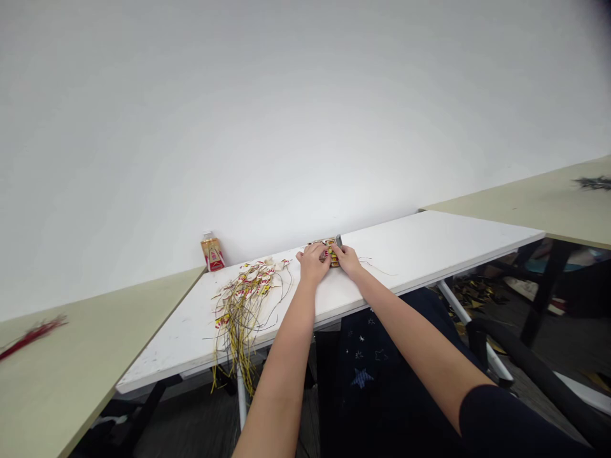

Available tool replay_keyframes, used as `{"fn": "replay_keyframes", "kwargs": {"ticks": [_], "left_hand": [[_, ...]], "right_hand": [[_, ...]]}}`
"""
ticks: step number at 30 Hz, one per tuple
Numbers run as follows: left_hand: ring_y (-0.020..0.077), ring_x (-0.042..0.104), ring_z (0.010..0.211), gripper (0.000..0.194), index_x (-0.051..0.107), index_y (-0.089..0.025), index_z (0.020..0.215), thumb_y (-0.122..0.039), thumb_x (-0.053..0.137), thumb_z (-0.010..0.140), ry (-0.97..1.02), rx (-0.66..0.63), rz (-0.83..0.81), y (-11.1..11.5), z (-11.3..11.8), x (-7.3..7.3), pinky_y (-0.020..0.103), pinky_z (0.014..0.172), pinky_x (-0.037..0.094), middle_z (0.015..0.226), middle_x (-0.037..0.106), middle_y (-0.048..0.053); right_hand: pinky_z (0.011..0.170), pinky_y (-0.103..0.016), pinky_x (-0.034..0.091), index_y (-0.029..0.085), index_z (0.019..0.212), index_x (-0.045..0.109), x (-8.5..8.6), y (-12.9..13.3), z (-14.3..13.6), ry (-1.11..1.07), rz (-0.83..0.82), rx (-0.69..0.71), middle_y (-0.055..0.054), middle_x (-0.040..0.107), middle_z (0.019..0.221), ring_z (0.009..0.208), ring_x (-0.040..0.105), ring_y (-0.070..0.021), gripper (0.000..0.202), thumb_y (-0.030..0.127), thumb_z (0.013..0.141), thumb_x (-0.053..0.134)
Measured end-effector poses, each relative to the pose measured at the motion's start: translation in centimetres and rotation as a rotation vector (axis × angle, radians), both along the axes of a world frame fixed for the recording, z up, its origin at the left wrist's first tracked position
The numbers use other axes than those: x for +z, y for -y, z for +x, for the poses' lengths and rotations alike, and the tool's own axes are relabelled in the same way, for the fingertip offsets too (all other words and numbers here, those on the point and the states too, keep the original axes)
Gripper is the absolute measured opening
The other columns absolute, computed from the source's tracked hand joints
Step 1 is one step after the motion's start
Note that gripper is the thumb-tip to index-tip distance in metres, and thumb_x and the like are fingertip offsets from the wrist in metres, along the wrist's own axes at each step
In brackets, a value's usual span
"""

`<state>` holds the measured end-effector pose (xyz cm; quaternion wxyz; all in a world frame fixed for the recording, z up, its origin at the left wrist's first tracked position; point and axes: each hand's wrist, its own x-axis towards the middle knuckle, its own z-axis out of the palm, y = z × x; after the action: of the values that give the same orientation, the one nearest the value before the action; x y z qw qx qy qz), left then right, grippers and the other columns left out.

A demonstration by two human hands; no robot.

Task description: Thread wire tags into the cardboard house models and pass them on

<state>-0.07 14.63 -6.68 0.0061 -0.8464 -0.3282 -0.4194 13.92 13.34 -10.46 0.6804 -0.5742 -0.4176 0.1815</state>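
Both hands meet at a small brown-and-yellow patterned block (330, 242) with a grey end piece (339, 240), on the white table (410, 245). My left hand (314, 262) curls over its left side, thumb inward. On its right side, my right hand (348, 259) presses its fingers and thumb inward. Bits of red, white and yellow show between the fingertips, too small to name. The hands cover most of the block. Thin wires (382, 270) trail out to the right of my right hand. Left of my hands lies a tangled heap of yellow and dark wires (243, 308) with red-and-white striped pieces.
A bottle with a red and tan label (212, 252) stands by the wall at the table's back left. Beige tables adjoin on the left (105, 318) and right (515, 194), holding a red wire bundle (35, 334) and a dark bundle (594, 183). Wires overhang the front edge.
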Motion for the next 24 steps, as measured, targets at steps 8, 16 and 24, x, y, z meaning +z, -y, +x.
{"fn": "replay_keyframes", "kwargs": {"ticks": [8, 16, 24], "left_hand": [[0.0261, 0.056, 0.116, 0.019, 0.07, -0.027, 0.104, -0.027, 0.063, 0.086, 0.007, -0.007, 0.006, -0.23, 0.03, -0.16, 0.045, 0.094, 0.033, 0.123, 0.069, 0.006], [0.0272, 0.053, 0.122, 0.033, 0.066, -0.029, 0.117, -0.033, 0.065, 0.085, 0.002, 0.039, -0.009, 0.32, 0.05, 0.13, 0.045, 0.098, 0.034, 0.129, 0.064, 0.007], [0.0359, 0.04, 0.137, 0.091, 0.04, -0.027, 0.145, -0.058, 0.077, 0.068, 0.194, 0.245, -0.163, 0.43, 0.26, 0.41, 0.052, 0.108, 0.031, 0.147, 0.046, 0.016]], "right_hand": [[0.053, -0.028, 0.036, 0.021, 0.056, 0.049, 0.01, 0.01, -0.01, 0.023, -0.021, 0.004, -0.001, 0.054, 0.056, 0.056, 0.049, -0.0146, 0.066, 0.086, 0.064, 0.054], [0.06, -0.027, 0.047, 0.018, 0.066, 0.06, 0.22, -0.03, -0.01, -0.101, -0.003, 0.037, -0.004, 0.064, 0.063, 0.066, 0.061, -0.018, 0.058, 0.076, 0.07, 0.062], [0.074, -0.031, 0.057, 0.018, 0.081, 0.069, 0.36, -0.1, 0.16, -0.288, 0.046, 0.052, -0.009, 0.075, 0.083, 0.086, 0.071, -0.0241, 0.052, 0.07, 0.078, 0.061]]}}
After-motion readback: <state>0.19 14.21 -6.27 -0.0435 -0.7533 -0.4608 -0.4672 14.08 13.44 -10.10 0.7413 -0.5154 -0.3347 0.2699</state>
